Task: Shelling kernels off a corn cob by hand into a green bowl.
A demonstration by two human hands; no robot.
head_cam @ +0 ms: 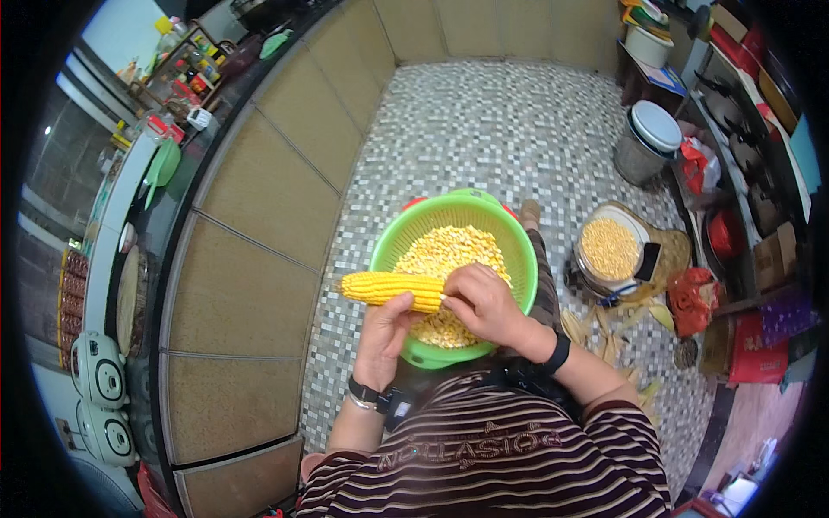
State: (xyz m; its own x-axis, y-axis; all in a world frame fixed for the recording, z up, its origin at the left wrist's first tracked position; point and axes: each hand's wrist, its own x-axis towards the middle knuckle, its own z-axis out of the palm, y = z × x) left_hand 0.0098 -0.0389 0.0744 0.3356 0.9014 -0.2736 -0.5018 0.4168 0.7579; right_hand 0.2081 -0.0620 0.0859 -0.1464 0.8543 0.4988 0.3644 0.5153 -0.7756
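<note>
An ear of yellow corn (382, 287) lies sideways over a green plastic colander (528, 259), its rows of kernels mostly whole. My left hand (385, 330) grips it from below, thumb along the near side. At the cob's right end, the fingers of my right hand (486, 301) are bent and touch the kernels there; whether they pinch anything is hidden. Loose corn kernels (453, 249) are heaped in the colander beneath both hands. Part of something red shows behind the colander's far rim.
On the right, a tub of kernels (609, 249) stands beside a dark phone (647, 261). Corn husks (609, 340) and a red plastic bag (693, 301) lie near it. A lidded bucket (647, 139) stands farther off. Cabinets (259, 220) line the left, below a dark counter.
</note>
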